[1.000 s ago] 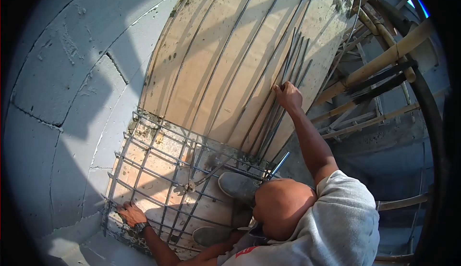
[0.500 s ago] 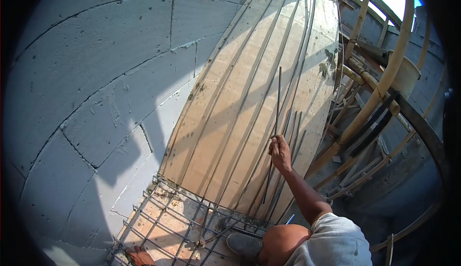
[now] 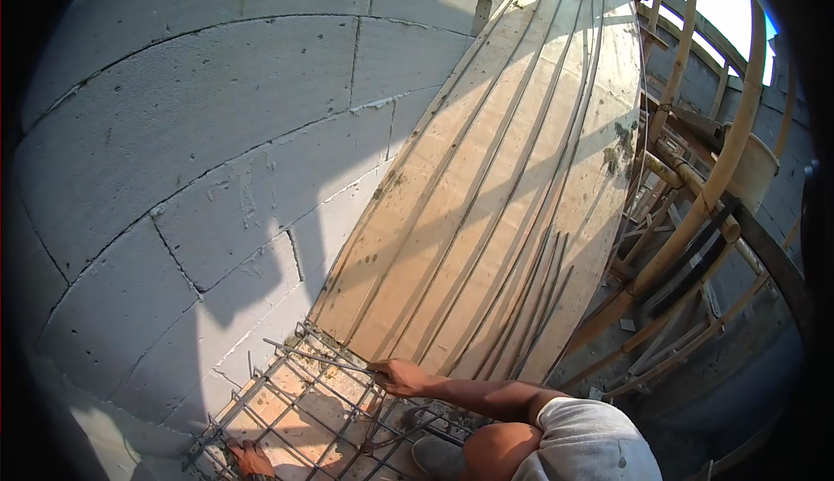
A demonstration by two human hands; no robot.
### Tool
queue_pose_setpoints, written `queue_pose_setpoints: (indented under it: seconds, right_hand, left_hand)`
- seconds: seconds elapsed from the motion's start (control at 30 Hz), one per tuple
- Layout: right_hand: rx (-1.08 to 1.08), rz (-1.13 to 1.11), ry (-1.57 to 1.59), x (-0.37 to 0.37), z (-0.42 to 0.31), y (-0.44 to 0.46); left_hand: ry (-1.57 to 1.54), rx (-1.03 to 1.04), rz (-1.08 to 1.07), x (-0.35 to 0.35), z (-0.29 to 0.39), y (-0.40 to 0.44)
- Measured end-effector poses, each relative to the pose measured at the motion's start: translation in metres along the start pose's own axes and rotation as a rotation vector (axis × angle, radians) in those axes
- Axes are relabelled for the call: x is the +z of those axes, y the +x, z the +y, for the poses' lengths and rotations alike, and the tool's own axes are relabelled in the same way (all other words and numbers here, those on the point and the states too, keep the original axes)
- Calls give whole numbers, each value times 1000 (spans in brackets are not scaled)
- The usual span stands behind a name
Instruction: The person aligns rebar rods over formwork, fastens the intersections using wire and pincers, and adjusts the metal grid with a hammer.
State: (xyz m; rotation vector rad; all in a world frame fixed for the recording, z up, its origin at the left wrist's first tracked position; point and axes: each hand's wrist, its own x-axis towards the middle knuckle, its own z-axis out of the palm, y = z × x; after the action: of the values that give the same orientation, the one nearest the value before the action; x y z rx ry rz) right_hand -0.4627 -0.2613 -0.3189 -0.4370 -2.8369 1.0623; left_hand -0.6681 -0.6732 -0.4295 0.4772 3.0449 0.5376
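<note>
My right hand [image 3: 401,378] is closed around one end of a thin ribbed steel rebar rod [image 3: 314,355]. The rod points left from the fist, low over a grid of tied rebar [image 3: 368,444]. At the bottom left, my left hand [image 3: 250,460] rests at the grid's outer edge beside the wall, fingers apart and partly among the bars. A sloping plywood board [image 3: 417,272] rises ahead, with long rebar rods running up it. Several shorter rods [image 3: 543,281] lie on its lower right side.
A grey block wall [image 3: 208,168] closes off the left side. Bamboo and timber poles [image 3: 730,142] stand to the right of the board, with a pale bucket [image 3: 751,168] and black hose [image 3: 682,268] among them. My knee [image 3: 499,451] is bent beside the grid.
My right hand has come down and left from above the board to the grid, and the rod swung from upright to nearly level. My left hand stays at the grid's edge.
</note>
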Motion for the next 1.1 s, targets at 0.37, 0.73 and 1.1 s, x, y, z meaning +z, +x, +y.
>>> queue_pose_setpoints:
  seconds: [0.37,0.73,1.1]
  right_hand:
    - [-451,-227,-131,87,-42,54]
    - [-529,-207,-210,108,-57,95]
    - [-463,-32,-259,124,-7,132]
  left_hand:
    - [-129,497,199,-20,109,-52]
    - [-387,127,13,17,10,-10]
    - [-267,-98,54,24,-42,2]
